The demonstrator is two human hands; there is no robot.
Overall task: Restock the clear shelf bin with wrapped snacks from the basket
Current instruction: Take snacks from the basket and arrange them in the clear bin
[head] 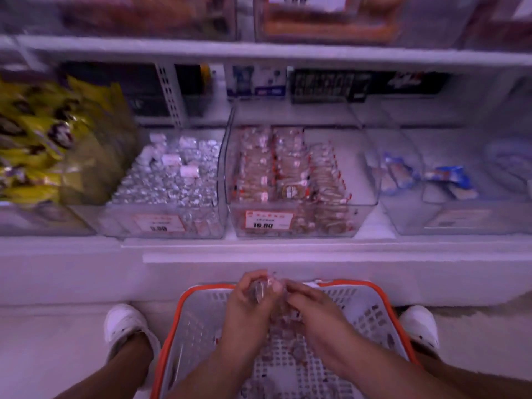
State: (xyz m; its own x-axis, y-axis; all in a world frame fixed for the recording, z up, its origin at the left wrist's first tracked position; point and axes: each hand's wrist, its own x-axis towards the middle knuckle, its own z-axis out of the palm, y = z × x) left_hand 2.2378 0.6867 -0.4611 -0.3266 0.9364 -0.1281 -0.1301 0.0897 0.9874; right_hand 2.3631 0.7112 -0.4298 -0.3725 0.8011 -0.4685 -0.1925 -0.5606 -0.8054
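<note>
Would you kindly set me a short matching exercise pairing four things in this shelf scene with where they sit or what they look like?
Things:
1. basket
2. clear shelf bin
3. yellow bags
4. hands

Descriptions:
A. far left of the shelf
B. orange rim, on the floor between the feet
C. together over the basket, holding clear-wrapped snacks
D. rows of wrapped snacks, price label reading 10.80

Pairs: 1-B, 2-D, 3-A, 4-C

Person: both forearms bare, no sleeves in view. Left hand (250, 298) and right hand (312, 305) bare, no gloves. Lower legs bare. White shoes, left shoe (125, 321) and right shoe (420, 323), rounded toes, small dark specks on left.
</note>
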